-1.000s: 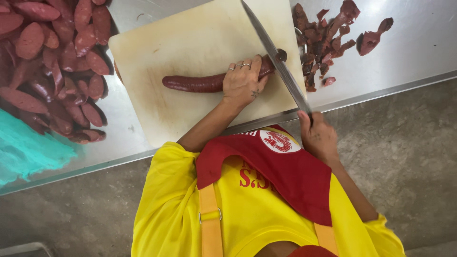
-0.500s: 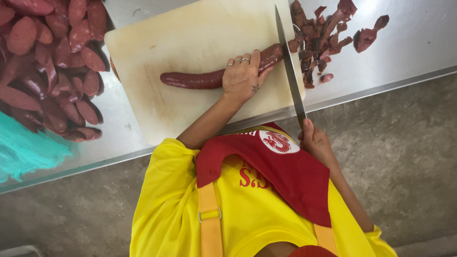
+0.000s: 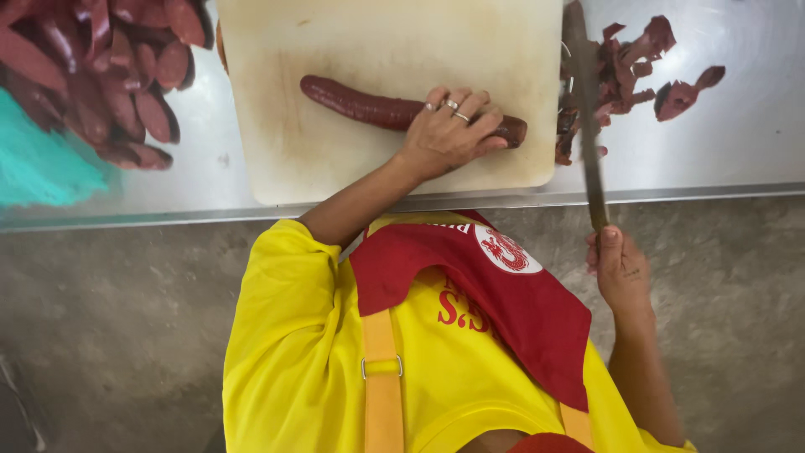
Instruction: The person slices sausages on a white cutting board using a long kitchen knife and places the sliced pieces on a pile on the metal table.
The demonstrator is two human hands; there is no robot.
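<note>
A long dark red sausage (image 3: 352,102) lies across a pale cutting board (image 3: 377,42). My left hand (image 3: 444,130), with rings on its fingers, presses down on the sausage near its right end. My right hand (image 3: 619,268) grips the handle of a long knife (image 3: 584,109) off the front edge of the counter. The blade points away from me, just right of the board, over a heap of cut sausage pieces (image 3: 637,67).
The board rests on a steel counter (image 3: 738,143). A big pile of oval sausage slices (image 3: 109,75) lies at the left, beside a teal item (image 3: 38,168). A grey concrete floor shows below the counter edge. I wear a yellow shirt and a red apron.
The knife has moved right, from across the sausage's right end to beside the board over the cut pieces. My left hand stays on the sausage.
</note>
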